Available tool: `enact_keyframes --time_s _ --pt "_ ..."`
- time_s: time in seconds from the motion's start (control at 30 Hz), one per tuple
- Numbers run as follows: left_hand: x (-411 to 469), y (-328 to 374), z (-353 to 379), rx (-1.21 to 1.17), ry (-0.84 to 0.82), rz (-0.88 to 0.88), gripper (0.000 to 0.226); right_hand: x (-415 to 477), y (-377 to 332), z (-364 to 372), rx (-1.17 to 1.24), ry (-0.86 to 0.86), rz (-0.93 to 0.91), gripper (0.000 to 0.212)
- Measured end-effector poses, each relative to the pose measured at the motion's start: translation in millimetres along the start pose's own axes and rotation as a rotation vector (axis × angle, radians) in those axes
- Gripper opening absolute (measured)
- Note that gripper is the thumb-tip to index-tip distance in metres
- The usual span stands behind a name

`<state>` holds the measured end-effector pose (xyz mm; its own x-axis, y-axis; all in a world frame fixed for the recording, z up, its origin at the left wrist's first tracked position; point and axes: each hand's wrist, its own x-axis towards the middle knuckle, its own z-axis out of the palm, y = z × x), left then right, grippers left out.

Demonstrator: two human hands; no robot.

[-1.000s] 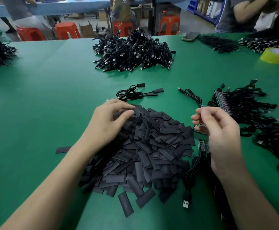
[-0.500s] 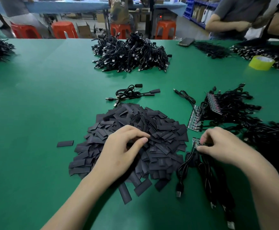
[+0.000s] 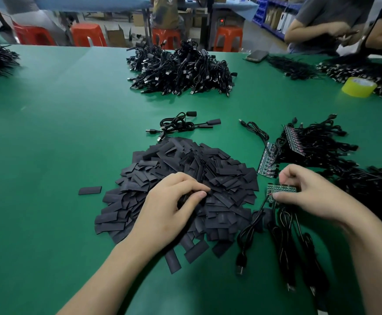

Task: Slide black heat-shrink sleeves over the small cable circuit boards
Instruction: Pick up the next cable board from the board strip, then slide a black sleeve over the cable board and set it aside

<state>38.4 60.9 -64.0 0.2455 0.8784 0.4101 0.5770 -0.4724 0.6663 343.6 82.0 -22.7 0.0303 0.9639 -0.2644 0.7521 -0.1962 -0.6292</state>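
A big heap of flat black heat-shrink sleeves [image 3: 185,176] lies in the middle of the green table [image 3: 60,144]. My left hand [image 3: 174,205] rests on the heap and pinches a sleeve between thumb and fingers. To the right, my right hand [image 3: 305,194] pinches a green strip of small circuit boards [image 3: 280,189] whose black USB cables [image 3: 283,242] trail toward me. A second green board strip [image 3: 267,161] lies just beyond it.
A large pile of finished black cables [image 3: 183,71] sits at the far centre, two sleeved cables [image 3: 181,125] in front of it. Tangled cables with boards [image 3: 317,144] fill the right side. A yellow tape roll [image 3: 359,86], a phone [image 3: 257,55] and people's arms are at the far right.
My left hand came down the sleeve heap toward me and closed on a sleeve. My right hand dropped from mid-air onto the board strip and took hold of it.
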Motion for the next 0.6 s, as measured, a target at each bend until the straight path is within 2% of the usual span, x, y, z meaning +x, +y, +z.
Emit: enact_keyframes --time_s 0.1,0.2,0.37,0.5,0.6 --pt "0.1 1.1 1.8 -0.03 -0.009 0.007 0.013 -3.1 -6.2 0.4 0.447 -0.063 -0.048 0.033" --pt "0.0 3.5 4.1 -0.103 -0.026 -0.011 0.014 -4.9 -23.8 6.9 0.634 -0.107 -0.163 0.039" --pt "1.6 7.8 4.0 -0.279 -0.043 -0.095 0.017 -6.5 -58.4 36.6 0.741 -0.245 -0.283 0.042" --pt "4.0 11.2 3.3 -0.509 -0.059 -0.221 0.011 -7.9 -67.7 60.5 0.762 -0.24 -0.292 0.039" --pt "5.5 11.2 2.5 -0.632 -0.062 -0.283 0.01 -10.7 -65.2 70.8 0.8 -0.216 -0.298 0.025"
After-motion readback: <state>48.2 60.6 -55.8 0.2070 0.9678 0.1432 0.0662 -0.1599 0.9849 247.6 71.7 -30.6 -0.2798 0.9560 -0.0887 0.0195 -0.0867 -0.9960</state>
